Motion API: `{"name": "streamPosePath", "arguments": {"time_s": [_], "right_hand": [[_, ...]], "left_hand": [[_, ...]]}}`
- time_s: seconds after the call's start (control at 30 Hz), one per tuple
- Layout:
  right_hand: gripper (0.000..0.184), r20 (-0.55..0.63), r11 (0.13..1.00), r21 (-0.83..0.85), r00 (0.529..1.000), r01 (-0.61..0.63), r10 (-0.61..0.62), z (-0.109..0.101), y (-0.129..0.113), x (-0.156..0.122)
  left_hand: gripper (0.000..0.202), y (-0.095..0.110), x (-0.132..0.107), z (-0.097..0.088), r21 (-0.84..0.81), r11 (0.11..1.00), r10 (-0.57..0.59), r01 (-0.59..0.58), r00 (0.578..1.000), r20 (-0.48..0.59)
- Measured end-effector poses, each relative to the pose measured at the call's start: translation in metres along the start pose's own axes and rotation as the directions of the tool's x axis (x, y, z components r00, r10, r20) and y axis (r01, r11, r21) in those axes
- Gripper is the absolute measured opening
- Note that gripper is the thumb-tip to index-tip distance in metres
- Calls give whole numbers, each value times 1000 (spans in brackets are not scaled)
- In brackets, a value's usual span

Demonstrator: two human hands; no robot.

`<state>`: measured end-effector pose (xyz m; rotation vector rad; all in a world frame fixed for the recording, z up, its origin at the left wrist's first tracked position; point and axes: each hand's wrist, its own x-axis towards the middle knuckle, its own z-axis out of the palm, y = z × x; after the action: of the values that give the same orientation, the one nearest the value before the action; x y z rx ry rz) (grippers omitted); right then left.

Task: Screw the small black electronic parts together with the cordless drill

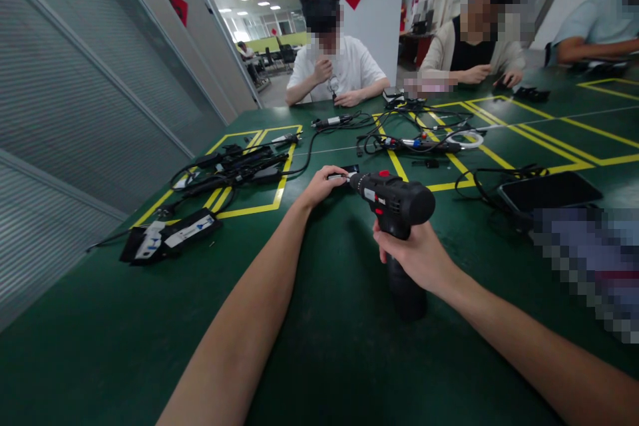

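A black cordless drill (399, 203) with red accents stands over the green table (324, 319), near the middle of the view. My right hand (417, 256) is wrapped round its handle. My left hand (322, 185) is pinched at the drill's front end, fingers closed on the bit (339, 178) at the chuck. A small dark object (349, 169) lies on the table just behind the chuck.
A tangle of black tools and cables (234, 170) lies at the left inside yellow floor-tape boxes, with a black labelled device (170, 234) nearer me. More cables and a white ring (466, 140) lie farther back. A dark tablet (549, 192) sits right. Other people sit across the table.
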<state>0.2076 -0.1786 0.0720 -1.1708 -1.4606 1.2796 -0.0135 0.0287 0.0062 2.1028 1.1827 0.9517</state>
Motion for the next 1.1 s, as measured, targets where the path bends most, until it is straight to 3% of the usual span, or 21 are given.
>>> {"name": "streamPosePath", "arguments": {"time_s": [1.1], "right_hand": [[8,-5,1000,-31,1000,3,-3,0,-3,-2]], "left_hand": [[27,1,-1,2,-58,997,-58,57,998,-17]]}}
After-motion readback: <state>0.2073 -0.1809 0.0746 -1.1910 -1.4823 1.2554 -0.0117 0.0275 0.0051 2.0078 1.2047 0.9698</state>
